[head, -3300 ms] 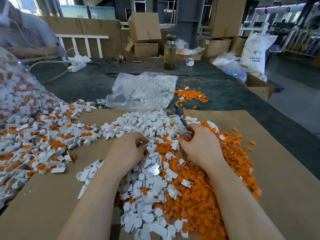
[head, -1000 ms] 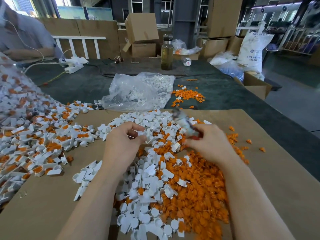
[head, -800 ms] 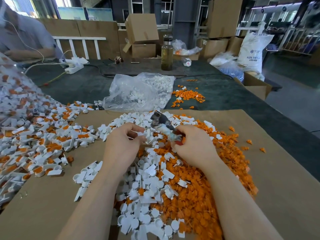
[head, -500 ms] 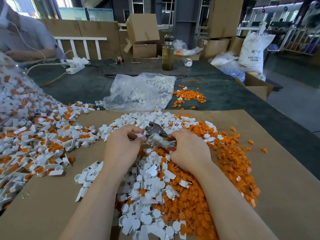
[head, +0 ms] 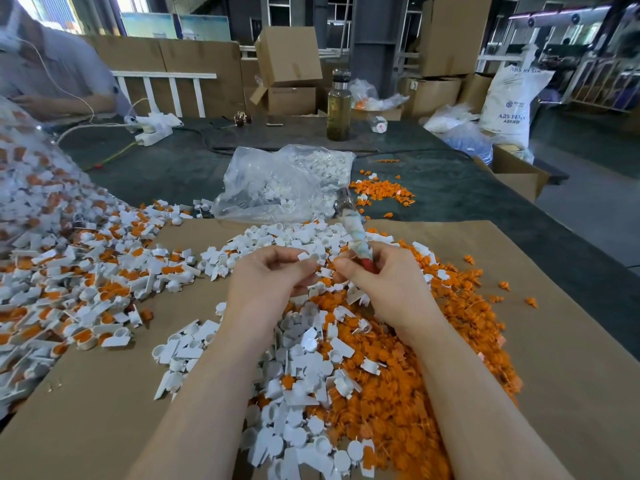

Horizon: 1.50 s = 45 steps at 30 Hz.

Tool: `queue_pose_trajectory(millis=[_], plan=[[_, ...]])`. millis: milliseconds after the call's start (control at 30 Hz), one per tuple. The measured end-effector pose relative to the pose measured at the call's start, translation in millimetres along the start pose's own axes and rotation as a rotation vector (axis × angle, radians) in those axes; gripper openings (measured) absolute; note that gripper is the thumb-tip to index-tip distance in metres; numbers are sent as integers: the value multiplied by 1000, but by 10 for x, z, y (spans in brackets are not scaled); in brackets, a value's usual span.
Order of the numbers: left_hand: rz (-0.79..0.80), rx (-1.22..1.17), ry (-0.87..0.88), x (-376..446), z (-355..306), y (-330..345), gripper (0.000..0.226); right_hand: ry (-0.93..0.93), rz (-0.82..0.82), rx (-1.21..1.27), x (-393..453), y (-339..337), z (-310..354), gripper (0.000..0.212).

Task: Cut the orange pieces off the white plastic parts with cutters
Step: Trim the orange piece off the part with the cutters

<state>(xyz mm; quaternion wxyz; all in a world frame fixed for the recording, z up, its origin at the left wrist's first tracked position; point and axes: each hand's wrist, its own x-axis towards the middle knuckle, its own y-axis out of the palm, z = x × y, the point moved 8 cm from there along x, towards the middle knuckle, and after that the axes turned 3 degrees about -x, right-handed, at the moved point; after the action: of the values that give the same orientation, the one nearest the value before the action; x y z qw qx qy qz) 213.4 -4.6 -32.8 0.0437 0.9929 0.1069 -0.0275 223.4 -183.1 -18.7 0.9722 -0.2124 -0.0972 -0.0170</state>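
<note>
Now your right hand (head: 388, 282) is curled round the cutters (head: 353, 233), tip pointing up and away toward the far edge of the cardboard (head: 554, 341). Your left hand (head: 270, 275) pinches a small white part (head: 304, 256) at the fingertips, just beside the right. Both hover over the mixed white and orange heap (head: 346, 368) mid-cardboard. Uncut parts (head: 86, 271) spill along the left edge; bag (head: 284, 181) beyond the far edge.
</note>
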Motion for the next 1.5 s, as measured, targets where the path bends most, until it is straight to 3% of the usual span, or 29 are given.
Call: queue_pose_trajectory(millis=[167,367,733,1100,1500], plan=[[41,-90,-34,-32,23,81,14,-38,107,173,-40,47,61,7],[59,-124,-21,-50,-2,102,14,-53,134,164,-47,44,73,8],[27,-108,10,-56,-11,110,11,-92,-153,-26,-14,-24,56,9],[-96,91,134,-86,-73,100,11,-193,-254,-345,-70,-21,171,15],[-48,325,364,-175,-239,187,30,-140,-199,-293,-29,13,126,24]])
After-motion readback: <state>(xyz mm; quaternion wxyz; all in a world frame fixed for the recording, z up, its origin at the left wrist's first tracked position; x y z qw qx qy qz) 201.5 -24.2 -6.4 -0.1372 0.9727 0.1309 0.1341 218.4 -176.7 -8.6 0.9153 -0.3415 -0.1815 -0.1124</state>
